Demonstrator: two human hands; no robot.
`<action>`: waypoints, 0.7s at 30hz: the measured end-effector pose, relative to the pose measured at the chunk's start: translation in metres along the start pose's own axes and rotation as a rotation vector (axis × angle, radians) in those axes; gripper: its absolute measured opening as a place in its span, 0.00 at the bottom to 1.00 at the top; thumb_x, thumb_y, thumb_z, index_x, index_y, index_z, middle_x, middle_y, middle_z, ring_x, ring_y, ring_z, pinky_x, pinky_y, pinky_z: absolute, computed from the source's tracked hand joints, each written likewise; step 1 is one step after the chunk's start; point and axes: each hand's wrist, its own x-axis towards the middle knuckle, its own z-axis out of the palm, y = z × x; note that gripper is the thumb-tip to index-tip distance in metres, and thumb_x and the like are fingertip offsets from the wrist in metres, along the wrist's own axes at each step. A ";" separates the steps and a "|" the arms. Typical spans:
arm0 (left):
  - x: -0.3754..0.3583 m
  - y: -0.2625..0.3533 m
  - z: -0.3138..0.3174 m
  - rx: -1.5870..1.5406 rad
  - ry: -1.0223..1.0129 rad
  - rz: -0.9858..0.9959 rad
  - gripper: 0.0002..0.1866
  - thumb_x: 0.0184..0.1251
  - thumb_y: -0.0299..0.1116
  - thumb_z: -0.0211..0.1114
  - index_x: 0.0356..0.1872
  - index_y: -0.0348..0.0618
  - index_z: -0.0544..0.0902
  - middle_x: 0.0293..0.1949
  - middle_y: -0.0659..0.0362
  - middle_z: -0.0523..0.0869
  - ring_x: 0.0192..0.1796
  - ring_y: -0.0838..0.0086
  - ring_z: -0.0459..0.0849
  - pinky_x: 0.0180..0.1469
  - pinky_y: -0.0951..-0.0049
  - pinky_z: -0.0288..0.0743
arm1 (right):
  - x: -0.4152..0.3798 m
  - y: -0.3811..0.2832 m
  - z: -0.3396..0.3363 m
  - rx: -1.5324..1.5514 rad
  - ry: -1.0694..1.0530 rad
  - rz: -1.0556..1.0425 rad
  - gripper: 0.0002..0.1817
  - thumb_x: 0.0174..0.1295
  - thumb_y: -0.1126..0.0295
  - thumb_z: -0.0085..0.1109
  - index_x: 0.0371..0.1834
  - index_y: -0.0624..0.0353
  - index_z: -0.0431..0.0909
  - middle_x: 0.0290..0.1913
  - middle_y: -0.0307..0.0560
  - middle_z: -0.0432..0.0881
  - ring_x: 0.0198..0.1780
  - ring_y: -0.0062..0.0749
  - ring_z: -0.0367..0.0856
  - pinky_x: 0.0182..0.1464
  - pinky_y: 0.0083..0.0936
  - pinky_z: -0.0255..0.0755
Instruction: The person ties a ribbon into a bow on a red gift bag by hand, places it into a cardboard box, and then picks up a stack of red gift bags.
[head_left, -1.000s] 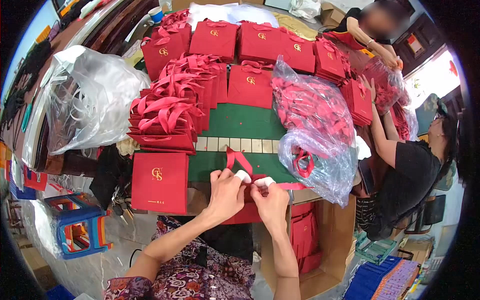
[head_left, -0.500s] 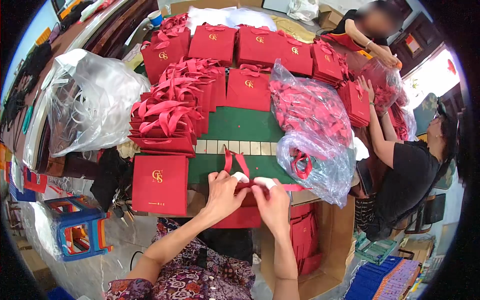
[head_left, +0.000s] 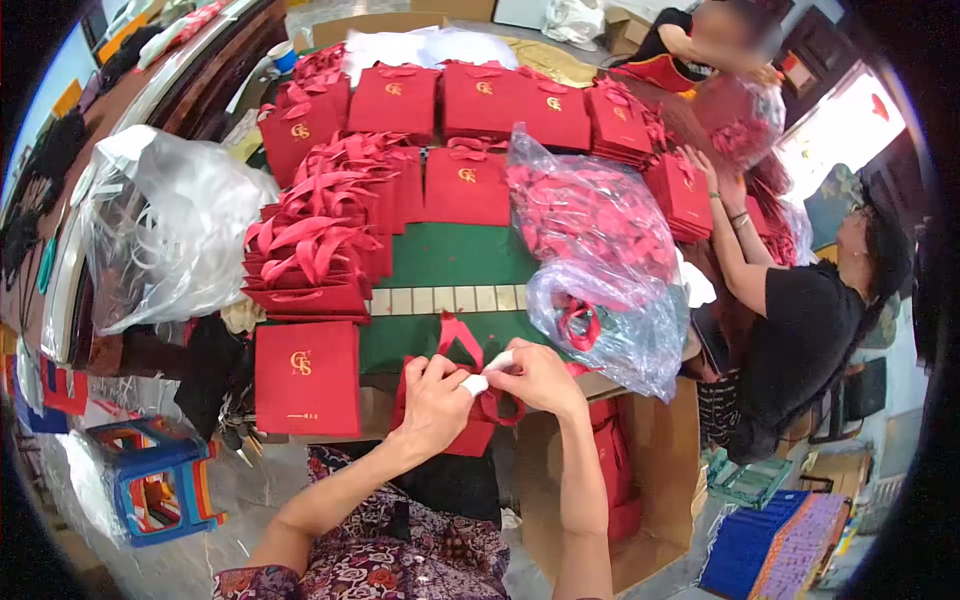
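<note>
A red paper gift bag [head_left: 468,438] is in front of me at the table edge, partly hidden by my hands. My left hand [head_left: 435,408] is closed in a pinch at its top, on the red ribbon [head_left: 460,338] that loops up above the fingers. Close beside it, my right hand [head_left: 542,380] pinches the same ribbon, and a loop hangs below it. Both hands wear white wraps on a finger or thumb, and these nearly touch. Left of my hands stands another red bag [head_left: 307,378] with gold lettering. The exact grip point of the ribbon is hidden.
Rows of red bags with ribbon handles [head_left: 318,240] fill the table's left and back. A clear plastic bag of red ribbons [head_left: 600,250] lies right. An open cardboard box [head_left: 660,480] holding red bags stands below. Two people work at the right, one touching a bag stack [head_left: 682,198].
My right hand has moved in against the left, and the ribbon end that stretched out to the right is now drawn into a loop. The view has shifted slightly.
</note>
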 end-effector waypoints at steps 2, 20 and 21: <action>0.001 0.000 -0.003 0.021 0.002 0.024 0.08 0.51 0.31 0.73 0.34 0.48 0.87 0.34 0.65 0.86 0.43 0.67 0.78 0.54 0.56 0.62 | 0.005 0.001 -0.002 0.171 -0.051 0.049 0.15 0.53 0.59 0.71 0.30 0.61 0.87 0.30 0.51 0.82 0.34 0.41 0.83 0.40 0.36 0.74; 0.014 -0.016 -0.004 -0.060 -0.061 -0.290 0.12 0.55 0.33 0.74 0.40 0.47 0.83 0.33 0.58 0.84 0.42 0.62 0.78 0.53 0.59 0.61 | -0.035 0.016 0.003 0.114 0.531 0.041 0.09 0.62 0.70 0.67 0.43 0.62 0.86 0.37 0.48 0.83 0.41 0.36 0.82 0.45 0.32 0.73; 0.015 -0.018 -0.002 -0.056 -0.060 -0.294 0.12 0.55 0.33 0.74 0.40 0.47 0.83 0.33 0.58 0.84 0.42 0.62 0.78 0.53 0.59 0.61 | -0.042 0.014 0.003 -0.098 0.565 0.022 0.11 0.60 0.70 0.68 0.44 0.60 0.86 0.38 0.49 0.81 0.43 0.41 0.81 0.48 0.34 0.73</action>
